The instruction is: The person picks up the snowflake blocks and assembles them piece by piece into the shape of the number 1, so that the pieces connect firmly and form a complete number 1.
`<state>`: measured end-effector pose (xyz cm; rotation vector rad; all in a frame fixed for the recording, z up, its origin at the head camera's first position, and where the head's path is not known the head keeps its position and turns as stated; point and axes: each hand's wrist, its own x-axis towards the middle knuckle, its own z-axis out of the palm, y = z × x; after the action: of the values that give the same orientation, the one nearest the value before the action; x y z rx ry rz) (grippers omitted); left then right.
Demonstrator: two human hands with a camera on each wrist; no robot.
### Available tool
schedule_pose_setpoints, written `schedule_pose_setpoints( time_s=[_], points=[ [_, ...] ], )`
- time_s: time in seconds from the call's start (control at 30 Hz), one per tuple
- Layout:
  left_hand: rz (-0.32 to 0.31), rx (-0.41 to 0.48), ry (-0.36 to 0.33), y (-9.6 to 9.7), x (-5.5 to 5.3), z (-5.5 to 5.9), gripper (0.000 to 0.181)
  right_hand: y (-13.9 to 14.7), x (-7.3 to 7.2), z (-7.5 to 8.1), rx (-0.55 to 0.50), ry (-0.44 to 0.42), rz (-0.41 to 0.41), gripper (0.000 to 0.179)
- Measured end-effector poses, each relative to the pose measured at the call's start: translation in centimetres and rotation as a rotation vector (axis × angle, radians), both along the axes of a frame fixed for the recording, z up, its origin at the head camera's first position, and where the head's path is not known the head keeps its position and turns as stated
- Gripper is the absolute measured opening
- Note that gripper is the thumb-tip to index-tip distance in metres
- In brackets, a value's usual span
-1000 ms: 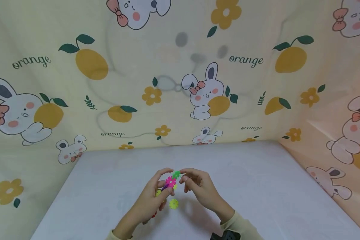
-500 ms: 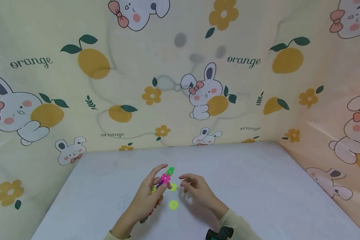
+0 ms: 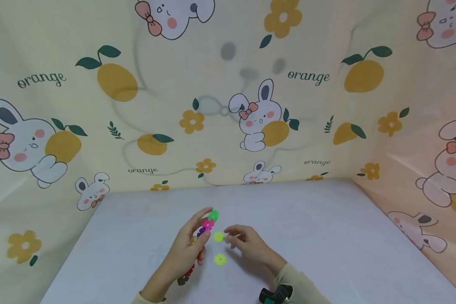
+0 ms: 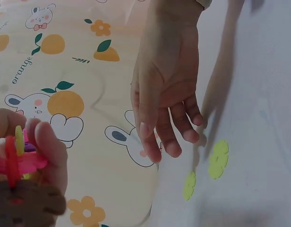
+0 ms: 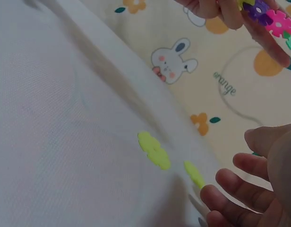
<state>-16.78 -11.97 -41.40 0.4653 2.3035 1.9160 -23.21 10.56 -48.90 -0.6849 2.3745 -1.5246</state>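
Note:
A chain of interlocking snowflake discs is gripped in my left hand (image 3: 184,247), raised over the table. At its upper end sit a green disc (image 3: 213,215), a pink disc (image 3: 207,224) and a purple disc (image 3: 201,231); a brown disc (image 3: 183,280) and a red one show below the palm. My fingers hide the middle of the chain. My right hand (image 3: 252,246) holds nothing, its fingers loosely bent, fingertips close to a yellow disc (image 3: 218,237). Nearer to me lies a second yellow disc (image 3: 220,259). In the right wrist view, that nearer disc (image 5: 154,151) lies flat.
The white tabletop (image 3: 319,236) spreads out on both sides of my hands. A cream cloth (image 3: 213,139) printed with rabbits and oranges hangs behind it and along the sides. On my right wrist is a black device (image 3: 276,294).
My right hand has left the green disc at the chain's end and dropped toward the farther yellow disc. My left hand has moved slightly left with the chain, uncovering that disc.

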Motion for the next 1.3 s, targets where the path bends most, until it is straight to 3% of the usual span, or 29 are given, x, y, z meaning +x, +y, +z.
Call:
schedule_pose_setpoints(
  time_s=[0.3,0.5,0.8,1.03,1.17,1.3],
  points=[
    [-0.019,0.011,-0.004,0.2,-0.2,-0.3,0.051,0.1,-0.4,-0.2,0.025,-0.001,0.011,0.033],
    [-0.004,0.041,-0.029,0.3,0.4,-0.2,0.049,-0.2,-0.4,-0.3,0.052,0.040,-0.012,0.033],
    [0.017,0.076,-0.050,0.5,1.1,0.1,0.049,-1.3,-0.4,-0.7,0.194,0.113,-0.039,0.032],
    [-0.004,0.114,-0.029,-0.3,0.2,0.1,0.049,-2.7,-1.1,-0.8,0.407,0.257,-0.057,0.032],
    [-0.015,0.135,-0.034,-0.7,-0.3,0.0,0.048,-3.2,-1.1,-0.8,0.448,0.317,-0.086,0.028],
    [-0.029,0.171,-0.030,-0.7,-0.6,0.0,0.048,-3.1,-0.8,-0.5,0.442,0.318,-0.095,0.026]
  ],
)
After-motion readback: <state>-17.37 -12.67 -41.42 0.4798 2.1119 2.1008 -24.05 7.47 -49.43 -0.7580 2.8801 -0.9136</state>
